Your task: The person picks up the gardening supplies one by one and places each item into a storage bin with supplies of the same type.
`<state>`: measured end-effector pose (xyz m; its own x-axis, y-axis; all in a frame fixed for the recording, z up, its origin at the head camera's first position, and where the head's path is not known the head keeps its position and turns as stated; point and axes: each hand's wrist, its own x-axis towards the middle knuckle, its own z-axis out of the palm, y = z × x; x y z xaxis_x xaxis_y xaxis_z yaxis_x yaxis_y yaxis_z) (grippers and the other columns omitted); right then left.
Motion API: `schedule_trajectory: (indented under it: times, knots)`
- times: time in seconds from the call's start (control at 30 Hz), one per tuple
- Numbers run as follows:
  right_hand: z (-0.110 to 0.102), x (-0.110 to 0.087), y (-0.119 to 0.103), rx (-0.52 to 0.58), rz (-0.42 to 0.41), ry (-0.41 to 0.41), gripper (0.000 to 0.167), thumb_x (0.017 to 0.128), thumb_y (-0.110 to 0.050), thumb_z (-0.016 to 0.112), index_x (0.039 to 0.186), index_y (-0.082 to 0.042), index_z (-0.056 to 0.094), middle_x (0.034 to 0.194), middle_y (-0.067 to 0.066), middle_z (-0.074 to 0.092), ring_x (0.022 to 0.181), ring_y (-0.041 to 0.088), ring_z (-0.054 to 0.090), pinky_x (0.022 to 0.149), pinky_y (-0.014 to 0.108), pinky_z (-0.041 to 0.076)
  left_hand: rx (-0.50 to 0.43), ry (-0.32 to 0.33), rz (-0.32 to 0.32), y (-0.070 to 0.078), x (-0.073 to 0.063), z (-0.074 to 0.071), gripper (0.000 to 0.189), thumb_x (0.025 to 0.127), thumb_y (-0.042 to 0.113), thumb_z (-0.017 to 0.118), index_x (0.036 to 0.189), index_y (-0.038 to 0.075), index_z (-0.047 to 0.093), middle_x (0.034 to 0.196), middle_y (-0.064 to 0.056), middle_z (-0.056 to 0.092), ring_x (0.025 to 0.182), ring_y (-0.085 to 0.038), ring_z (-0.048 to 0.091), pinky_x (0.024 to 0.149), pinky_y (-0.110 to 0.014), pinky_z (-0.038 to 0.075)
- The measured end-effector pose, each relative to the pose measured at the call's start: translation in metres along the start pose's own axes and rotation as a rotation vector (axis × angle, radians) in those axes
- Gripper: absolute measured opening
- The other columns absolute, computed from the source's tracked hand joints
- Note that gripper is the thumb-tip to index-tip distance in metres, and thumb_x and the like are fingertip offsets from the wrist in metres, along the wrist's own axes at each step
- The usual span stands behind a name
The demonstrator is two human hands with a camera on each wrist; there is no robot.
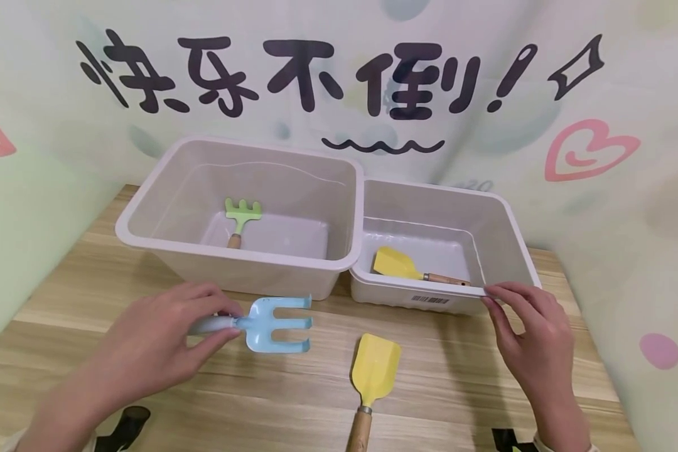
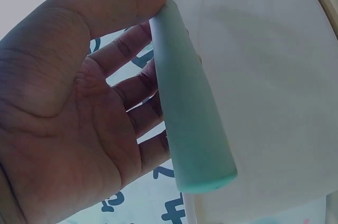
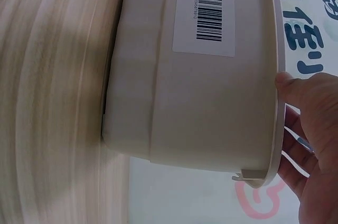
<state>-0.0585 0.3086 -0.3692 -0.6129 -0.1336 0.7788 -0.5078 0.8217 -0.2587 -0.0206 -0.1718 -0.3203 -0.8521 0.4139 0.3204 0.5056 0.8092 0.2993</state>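
My left hand (image 1: pixel 181 329) pinches the handle of a light blue toy garden fork (image 1: pixel 265 325), its tines pointing right above the table. In the left wrist view the thumb and fingers grip the neck of its tapered handle (image 2: pixel 190 108). My right hand (image 1: pixel 533 336) grips the front rim of the right-hand bin (image 1: pixel 520 242), thumb outside and fingers over the edge. Inside that bin lies a yellow shovel (image 1: pixel 398 262) with a wooden handle. A second yellow shovel (image 1: pixel 375 364) lies on the table between my hands. The left-hand bin (image 1: pixel 248 270) holds a green rake (image 1: pixel 243 212).
Both bins stand side by side at the back of the wooden table (image 1: pixel 294 408), the left one's rim overlapping the right one's. Behind them hangs a printed cloth (image 1: pixel 294 132). A barcode label (image 3: pixel 206 15) is on the right bin's front. Dark straps show near both wrists.
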Motion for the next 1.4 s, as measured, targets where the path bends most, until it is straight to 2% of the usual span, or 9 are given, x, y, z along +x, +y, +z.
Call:
schedule_trajectory:
  times: [0.33,0.6,1.0,1.4]
  knots:
    - [-0.0005,-0.0008,0.0005,0.006,0.01,0.02,0.052,0.105,-0.046,0.064,0.098,0.002,0.081,0.096,0.02,0.075,0.091,0.04,0.062,0.101,0.008,0.033,-0.006,0.037,0.021,-0.0006,0.0033,-0.0033,0.026,0.082,0.027,0.09,0.102,0.037,0.077,0.099,0.025,0.068,0.081,0.004,0.059,0.067,-0.027,0.054]
    - [-0.001,-0.0019,0.0001,0.005,0.017,0.024,0.052,0.105,-0.047,0.064,0.097,0.001,0.081,0.095,0.019,0.076,0.091,0.038,0.062,0.098,0.012,0.033,0.0,0.047,0.002,-0.0025,0.0031,-0.0057,0.027,0.081,0.027,0.09,0.102,0.038,0.076,0.101,0.024,0.07,0.081,0.003,0.06,0.066,-0.026,0.054]
    - [0.0011,-0.0017,-0.0001,-0.004,0.015,0.023,0.051,0.105,-0.047,0.064,0.097,0.0,0.082,0.095,0.018,0.076,0.09,0.038,0.063,0.097,0.013,0.033,0.021,0.114,0.01,-0.0066,0.0047,-0.0099,0.027,0.078,0.026,0.092,0.098,0.036,0.076,0.094,0.026,0.067,0.078,0.001,0.06,0.067,-0.03,0.054]
    - [0.0027,0.0001,-0.0003,-0.003,0.005,0.037,0.051,0.105,-0.047,0.065,0.096,0.0,0.082,0.094,0.018,0.076,0.089,0.038,0.063,0.097,0.013,0.033,0.011,0.133,0.02,-0.0074,0.0068,-0.01,0.027,0.079,0.024,0.091,0.1,0.035,0.076,0.096,0.024,0.07,0.077,0.001,0.06,0.065,-0.028,0.053]
